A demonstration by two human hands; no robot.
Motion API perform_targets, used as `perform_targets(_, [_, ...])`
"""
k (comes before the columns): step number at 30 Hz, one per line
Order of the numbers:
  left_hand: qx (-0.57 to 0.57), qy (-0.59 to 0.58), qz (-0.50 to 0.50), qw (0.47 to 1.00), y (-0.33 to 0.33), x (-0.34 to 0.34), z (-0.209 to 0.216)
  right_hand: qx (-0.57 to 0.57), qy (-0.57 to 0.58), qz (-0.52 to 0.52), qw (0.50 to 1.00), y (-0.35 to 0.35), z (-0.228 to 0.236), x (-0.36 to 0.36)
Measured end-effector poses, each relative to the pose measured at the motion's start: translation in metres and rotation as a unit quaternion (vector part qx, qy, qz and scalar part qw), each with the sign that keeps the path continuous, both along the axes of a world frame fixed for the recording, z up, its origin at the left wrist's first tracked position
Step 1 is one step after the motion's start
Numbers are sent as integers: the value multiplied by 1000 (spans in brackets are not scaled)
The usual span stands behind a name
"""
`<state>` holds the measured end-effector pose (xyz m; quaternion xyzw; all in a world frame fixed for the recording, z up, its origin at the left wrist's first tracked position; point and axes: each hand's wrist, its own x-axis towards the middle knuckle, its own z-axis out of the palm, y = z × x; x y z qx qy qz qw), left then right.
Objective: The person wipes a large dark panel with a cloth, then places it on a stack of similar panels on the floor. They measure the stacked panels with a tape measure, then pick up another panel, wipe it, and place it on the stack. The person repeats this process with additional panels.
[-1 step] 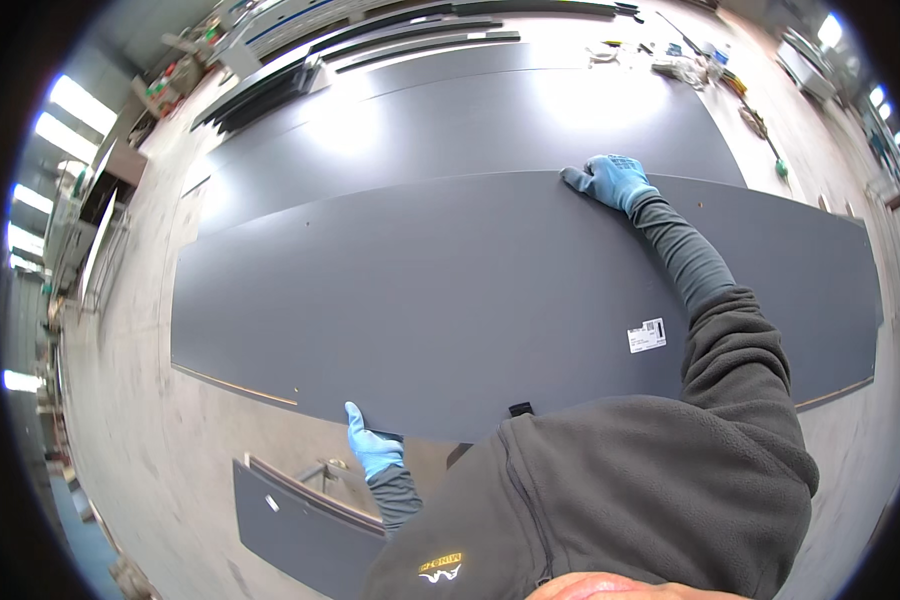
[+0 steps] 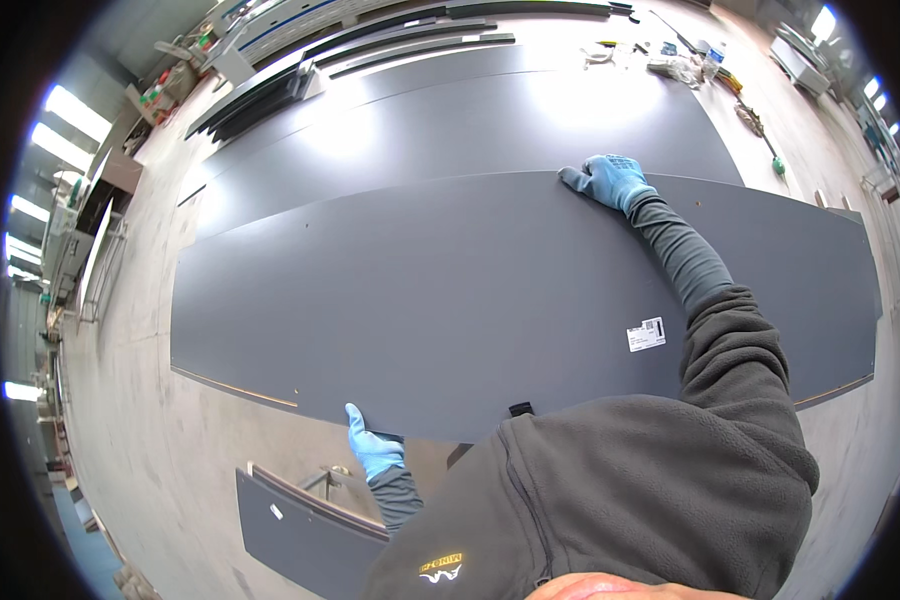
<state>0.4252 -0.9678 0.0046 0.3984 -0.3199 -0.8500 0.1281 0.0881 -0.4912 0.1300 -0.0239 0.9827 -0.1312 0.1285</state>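
A long dark grey panel (image 2: pixel 450 290) with a white label (image 2: pixel 646 335) near its right part spans the view in front of my body. My left hand (image 2: pixel 376 448), in a light blue work glove, grips its near edge, thumb on the upper face and fingers hidden beneath. At the far edge, right of centre, my right hand (image 2: pixel 610 182) in a matching glove is closed over the rim, its fingertips out of sight. Small holes mark the panel's face, and a narrow brownish strip shows along parts of its near edge.
Beyond lies another large grey panel (image 2: pixel 450 120), shiny under the lights. Dark long profiles (image 2: pixel 410 45) are stacked at the far left. Tools, plastic wrap (image 2: pixel 675 68) and a bottle (image 2: pixel 712 62) sit far right. Below left, smaller grey panels (image 2: pixel 305 530) lean near a metal frame (image 2: pixel 325 482).
The background has shifted slightly against the held panel; the lower-left panels appear a little lower and further right. Both hands keep their grip.
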Motion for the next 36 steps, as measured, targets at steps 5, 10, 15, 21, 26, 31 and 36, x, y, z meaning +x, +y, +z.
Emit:
perform_targets(5, [32, 18, -22, 999, -99, -28, -14, 50, 29, -27, 998, -83, -25, -3])
perform_targets(10, [37, 14, -46, 998, -192, -48, -23, 61, 1, -60, 996, -168, -63, -17])
perform_targets(15, [33, -23, 6, 999, -264, -60, -46, 36, 4, -45, 998, -241, -104, -40])
perform_targets(21, [14, -24, 19, 999, -253, -90, -59, 54, 9, -11, 998, -252, -125, -106])
perform_targets(26, [68, -45, 3, 997, -230, -111, -69, 16, -39, 21, 999, -237, -149, -157])
perform_targets(31, [42, -123, 6, 992, -236, -139, -110, -22, -75, 49, 996, -252, -177, -208])
perform_targets(36, [54, -169, 21, 984, -245, -148, -141, -46, -136, 43, 989, -266, -199, -231])
